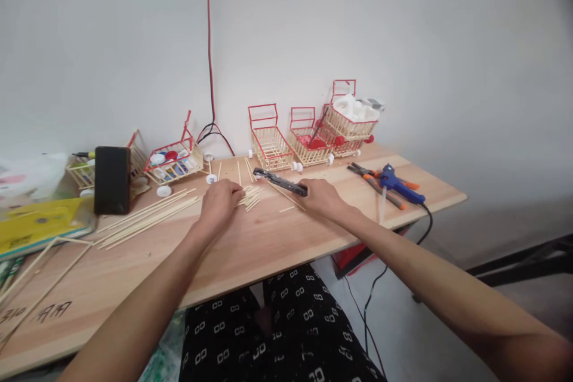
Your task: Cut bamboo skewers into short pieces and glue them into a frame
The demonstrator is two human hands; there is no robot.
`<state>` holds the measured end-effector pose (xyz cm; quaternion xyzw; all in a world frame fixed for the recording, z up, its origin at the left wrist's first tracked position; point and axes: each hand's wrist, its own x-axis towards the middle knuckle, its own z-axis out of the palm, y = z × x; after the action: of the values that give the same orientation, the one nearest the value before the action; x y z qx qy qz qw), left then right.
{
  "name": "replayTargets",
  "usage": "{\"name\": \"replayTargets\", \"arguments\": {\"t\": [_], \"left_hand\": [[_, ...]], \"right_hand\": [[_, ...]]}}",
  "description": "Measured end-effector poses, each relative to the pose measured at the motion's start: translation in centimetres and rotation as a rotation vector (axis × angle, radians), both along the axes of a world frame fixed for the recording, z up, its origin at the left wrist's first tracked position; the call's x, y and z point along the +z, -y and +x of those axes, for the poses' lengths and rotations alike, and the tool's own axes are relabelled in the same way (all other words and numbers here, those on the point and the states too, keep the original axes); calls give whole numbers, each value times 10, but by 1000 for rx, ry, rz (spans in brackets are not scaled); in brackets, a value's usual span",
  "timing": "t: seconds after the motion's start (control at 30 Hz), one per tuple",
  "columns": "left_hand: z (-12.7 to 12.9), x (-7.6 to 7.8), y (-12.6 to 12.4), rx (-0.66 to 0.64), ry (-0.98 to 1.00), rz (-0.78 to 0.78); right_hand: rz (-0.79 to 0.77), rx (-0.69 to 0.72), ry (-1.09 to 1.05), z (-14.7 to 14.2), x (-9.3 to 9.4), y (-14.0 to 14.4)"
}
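Near the desk's [268, 239] far edge, the left hand [219, 203] rests loosely curled on a pile of short sticks [250, 197], while the right hand [323, 198] is closed around a black cutter [281, 182].

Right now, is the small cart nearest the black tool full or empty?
Empty: the cart stands upright on the table, and only its bare stick floor shows inside.

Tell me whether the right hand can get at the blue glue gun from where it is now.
Probably yes. The glue gun lies in the open to the right of the right hand, with bare table between them. But that hand already grips a black tool.
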<state>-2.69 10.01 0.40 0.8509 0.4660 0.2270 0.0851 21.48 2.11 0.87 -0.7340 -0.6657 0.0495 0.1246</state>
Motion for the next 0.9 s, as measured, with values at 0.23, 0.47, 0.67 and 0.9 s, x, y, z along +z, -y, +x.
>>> {"name": "replayTargets", "arguments": {"t": [0.23, 0.47, 0.67, 0.9], "left_hand": [[-27, -1, -4, 150, 289, -2], [-30, 8, -5, 202, 632, -149], [-14, 9, 13, 33, 1014, -599], [22, 13, 57, -240, 987, -1161]], "right_hand": [[-90, -8, 99, -11, -8, -8], [-101, 54, 115, -9, -5, -8], [133, 189, -474, -14, 13, 9], [214, 163, -1060, -48, 25, 11]]}}
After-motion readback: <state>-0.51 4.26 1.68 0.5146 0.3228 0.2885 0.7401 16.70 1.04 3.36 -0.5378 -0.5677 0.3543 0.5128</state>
